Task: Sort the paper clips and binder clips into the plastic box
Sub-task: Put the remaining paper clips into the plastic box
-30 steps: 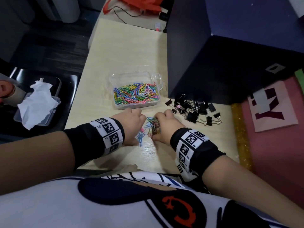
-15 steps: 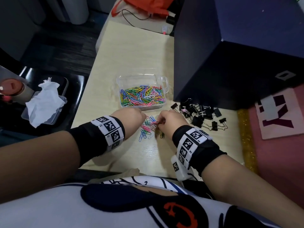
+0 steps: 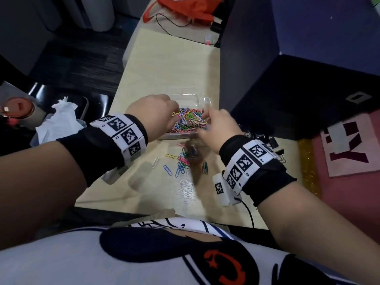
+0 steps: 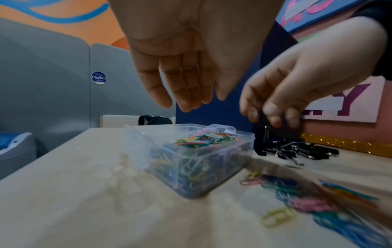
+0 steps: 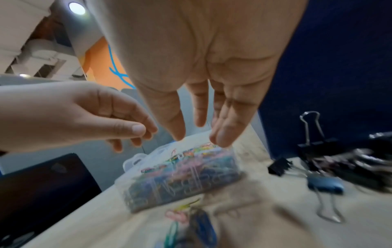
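A clear plastic box (image 3: 202,99) heaped with coloured paper clips stands mid-table, also in the left wrist view (image 4: 191,167) and the right wrist view (image 5: 180,181). My left hand (image 3: 156,112) hovers over its left side with straight, empty fingers (image 4: 186,100). My right hand (image 3: 216,124) hangs over its right side, fingers also spread and empty (image 5: 199,134). Several loose paper clips (image 3: 182,161) lie on the table in front of the box. A heap of black binder clips (image 3: 271,142) sits to the right of it (image 4: 297,151).
A tall dark blue partition (image 3: 287,79) stands right behind the binder clips. A pink board (image 3: 349,145) lies at the right. Left of the table sit a tissue in a tub (image 3: 61,120) and a cup (image 3: 18,108). An orange bag (image 3: 185,7) lies at the far end.
Both hands rose from the loose pile on the table and moved forward over the box. Their fingers, earlier curled on paper clips, now hang straight and empty.
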